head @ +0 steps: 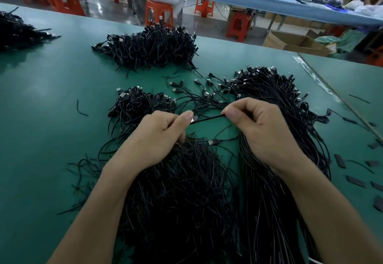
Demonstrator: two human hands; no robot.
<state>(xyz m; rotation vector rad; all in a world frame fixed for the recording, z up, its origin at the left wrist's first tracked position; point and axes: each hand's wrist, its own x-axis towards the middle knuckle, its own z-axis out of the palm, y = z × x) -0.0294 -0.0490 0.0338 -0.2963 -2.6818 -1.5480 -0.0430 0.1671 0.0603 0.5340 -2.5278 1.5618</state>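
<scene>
A thin black USB cable (209, 118) is stretched between my two hands above a green table (51, 98). My left hand (157, 137) pinches its plug end between thumb and forefinger. My right hand (263, 131) pinches the cable a short way along, fingers curled. Under my left wrist lies a loose heap of black cables (182, 191). Under my right forearm runs a long straight bundle of cables (273, 181) with its plugs at the far end.
A coiled cable pile (153, 46) sits at the far centre, a smaller one (136, 102) near left, another (18, 29) at far left. Loose plugs (199, 87) fan out ahead. Black sleeves (355, 181) lie right. Red stools (158, 13) and a seated person stand beyond.
</scene>
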